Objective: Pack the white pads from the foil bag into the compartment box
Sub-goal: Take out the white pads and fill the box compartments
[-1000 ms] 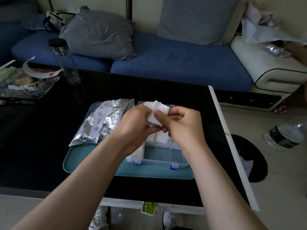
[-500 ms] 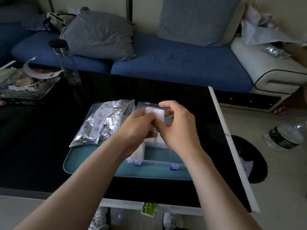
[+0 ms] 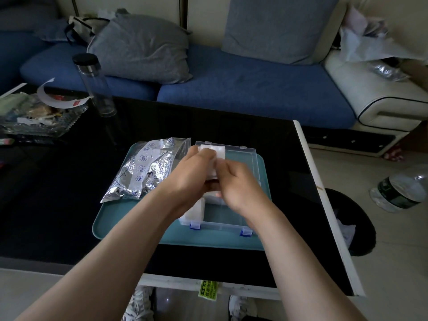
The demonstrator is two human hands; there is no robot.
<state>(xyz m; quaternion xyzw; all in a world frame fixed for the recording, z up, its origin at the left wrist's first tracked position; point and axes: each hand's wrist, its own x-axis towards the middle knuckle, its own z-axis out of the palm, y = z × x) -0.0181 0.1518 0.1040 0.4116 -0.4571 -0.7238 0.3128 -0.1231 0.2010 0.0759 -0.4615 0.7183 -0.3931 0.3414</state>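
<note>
Above the box, the left hand and right hand both pinch the pads. Light, soft and compressible, they likely hold best squeezed across the flat faces.

We see a glossy black table with a white edge. A teal tray lies on its near right part. At far left a clear, black-capped bottle stands beside a cluttered glass dish.

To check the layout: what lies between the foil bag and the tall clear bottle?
In the head view, only the rim of the teal tray and bare black table lie between the foil bag and the clear bottle.
</note>
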